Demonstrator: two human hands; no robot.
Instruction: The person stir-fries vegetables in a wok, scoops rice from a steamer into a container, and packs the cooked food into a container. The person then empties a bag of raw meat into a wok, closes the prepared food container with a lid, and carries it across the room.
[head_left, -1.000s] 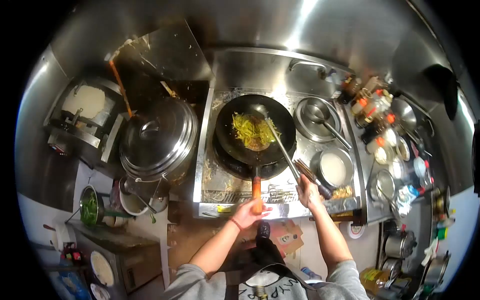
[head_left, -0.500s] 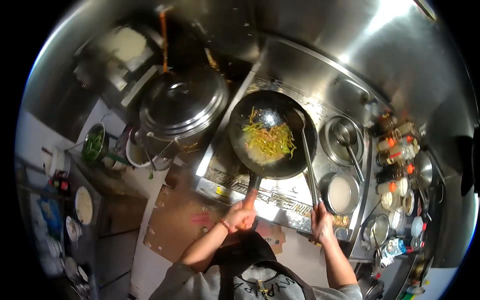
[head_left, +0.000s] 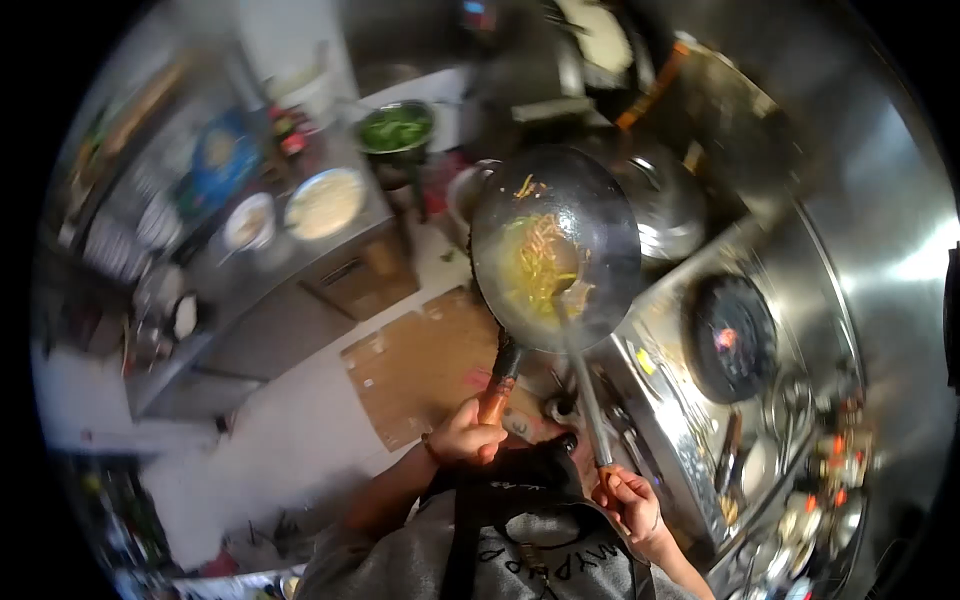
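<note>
My left hand [head_left: 467, 435] is wrapped round the orange-brown handle of a black wok [head_left: 610, 230], which is off the stove and out over the floor. Inside the wok lies a cooked mix of green and reddish strips [head_left: 538, 265]. My right hand [head_left: 630, 502] grips the wooden end of a long metal ladle [head_left: 584, 390]. The ladle's head rests in the wok against the food. Bare now, the round black burner [head_left: 733, 338] shows a reddish glow in its centre.
To the left stands a metal counter [head_left: 285, 265] with a dish of pale food [head_left: 325, 203] and a small bowl [head_left: 249, 222]. A bowl of green vegetables [head_left: 395, 128] is beyond. Seasoning bottles [head_left: 840, 450] line the right side. Flattened cardboard [head_left: 400, 365] covers part of the floor.
My left hand has lifted the wok off the burner, and my body has turned left with it. The ladle moved along, its head now down in the food.
</note>
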